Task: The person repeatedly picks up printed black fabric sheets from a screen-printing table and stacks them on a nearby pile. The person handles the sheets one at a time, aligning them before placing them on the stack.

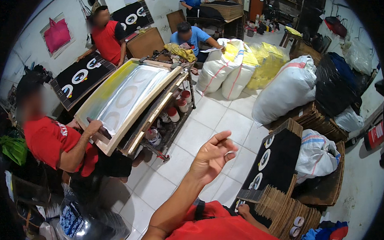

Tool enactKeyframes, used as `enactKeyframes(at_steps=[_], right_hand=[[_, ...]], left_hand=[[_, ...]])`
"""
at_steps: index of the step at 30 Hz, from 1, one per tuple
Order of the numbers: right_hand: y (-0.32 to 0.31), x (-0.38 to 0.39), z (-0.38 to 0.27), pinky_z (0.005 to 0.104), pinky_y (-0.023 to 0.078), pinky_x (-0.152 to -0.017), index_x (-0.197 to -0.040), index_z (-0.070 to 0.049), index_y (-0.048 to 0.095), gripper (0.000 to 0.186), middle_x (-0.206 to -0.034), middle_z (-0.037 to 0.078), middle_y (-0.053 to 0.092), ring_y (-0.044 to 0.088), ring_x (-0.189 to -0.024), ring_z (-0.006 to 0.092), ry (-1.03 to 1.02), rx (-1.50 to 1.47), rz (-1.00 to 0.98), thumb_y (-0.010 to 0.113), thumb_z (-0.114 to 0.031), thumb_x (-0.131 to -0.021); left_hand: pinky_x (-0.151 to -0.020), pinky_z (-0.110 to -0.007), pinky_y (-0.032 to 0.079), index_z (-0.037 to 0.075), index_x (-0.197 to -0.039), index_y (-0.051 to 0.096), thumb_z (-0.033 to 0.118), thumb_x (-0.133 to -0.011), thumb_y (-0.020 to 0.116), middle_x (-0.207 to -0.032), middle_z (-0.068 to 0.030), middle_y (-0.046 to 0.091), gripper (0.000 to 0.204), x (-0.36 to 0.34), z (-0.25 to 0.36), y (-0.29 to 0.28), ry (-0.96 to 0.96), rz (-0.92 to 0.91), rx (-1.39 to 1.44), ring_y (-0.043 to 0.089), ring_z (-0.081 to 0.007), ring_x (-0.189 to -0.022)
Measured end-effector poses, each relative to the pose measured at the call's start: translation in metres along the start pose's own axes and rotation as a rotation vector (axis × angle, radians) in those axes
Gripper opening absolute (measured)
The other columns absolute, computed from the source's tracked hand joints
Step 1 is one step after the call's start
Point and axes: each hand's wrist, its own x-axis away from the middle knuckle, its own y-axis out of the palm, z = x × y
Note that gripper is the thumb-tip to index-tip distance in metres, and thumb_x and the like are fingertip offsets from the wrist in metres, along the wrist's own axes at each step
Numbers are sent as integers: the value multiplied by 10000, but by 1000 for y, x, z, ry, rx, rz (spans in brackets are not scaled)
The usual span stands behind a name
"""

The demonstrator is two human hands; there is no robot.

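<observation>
My left hand (pixel 214 156) is raised over the tiled floor. Its fingers are loosely bent and apart, slightly blurred, with nothing visible in them. Lower down, my right hand (pixel 245 210) is at the near end of a black printed fabric panel (pixel 274 154), beside a stack of cardboard boards (pixel 281 210). Its fingers are small and partly hidden, so their grip does not show. White ring shapes with small coloured marks run along the panel.
At left, a person in red touches a wooden-framed printing screen (pixel 129 99) on a rack (pixel 187 98). Other people are farther back. Stuffed white sacks (pixel 287 88) stand right; tape rolls (pixel 296 226) lie by the boards; a plastic-wrapped bundle (pixel 91 221) sits lower left.
</observation>
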Motion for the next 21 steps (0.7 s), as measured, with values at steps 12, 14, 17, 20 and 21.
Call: enactKeyframes(at_steps=[12,14,17,20,21], right_hand=[[3,-16,-74,384,462,-842,-909,-69,681,350,-988,167,631,593,-953,311,217,49,-93,601,-368,-745],[13,-28,-99,383,477,-777,-870,-42,678,319,-902,155,650,614,-869,304,-32,146,26,670,-322,-718],[30,-41,-153,380,489,-737,-854,-37,677,296,-869,155,657,626,-833,298,11,-16,41,693,-293,-706],[31,-41,-210,347,472,-828,-984,-31,654,425,-983,159,643,612,-927,280,35,-227,77,665,-351,-704],[30,-38,-226,330,453,-867,-1045,-34,630,443,-1040,163,626,594,-981,270,-5,-265,84,666,-318,-706]], left_hand=[[-413,-231,385,31,-708,581,-15,-685,660,-585,-28,522,94,129,-9,-388,-294,1111,-672,497,-119,-469],[-388,-258,376,42,-610,551,25,-712,626,-563,-38,518,128,186,-12,-451,-474,1218,-834,513,-134,-466],[-403,-316,414,48,-639,584,58,-774,572,-579,-75,555,136,266,-9,-530,-764,1200,-905,525,-169,-461],[-410,-329,436,14,-698,598,46,-771,610,-598,-107,580,81,297,0,-573,-982,1132,-874,533,-182,-457],[-390,-322,436,-4,-720,599,3,-754,627,-599,-121,584,45,301,1,-575,-945,1221,-846,528,-185,-439]])
